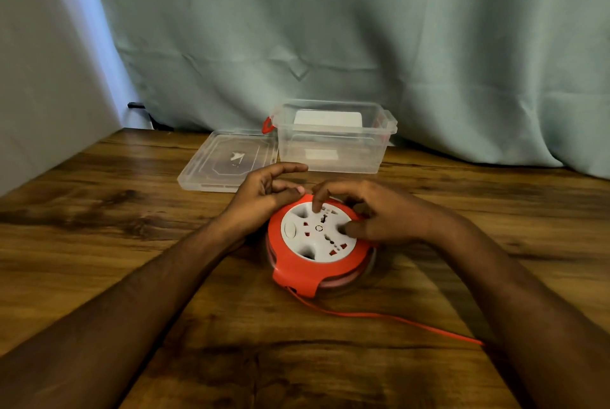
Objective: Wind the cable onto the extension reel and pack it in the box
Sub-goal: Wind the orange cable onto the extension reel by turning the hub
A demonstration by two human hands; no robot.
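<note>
While the right hand [379,217] hides the reel's [318,243] 3 o'clock edge, fingers curled onto its face, the left hand [264,192] pinches its 11 o'clock rim; the cable [396,319] vanishes under the right forearm, box [333,141] beyond.

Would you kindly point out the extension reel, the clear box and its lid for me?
extension reel [318,230]: head view, on its white socket face.
clear box [330,152]: head view, on its front wall.
lid [227,161]: head view, on its flat top, lying on the table left of the box.
</note>
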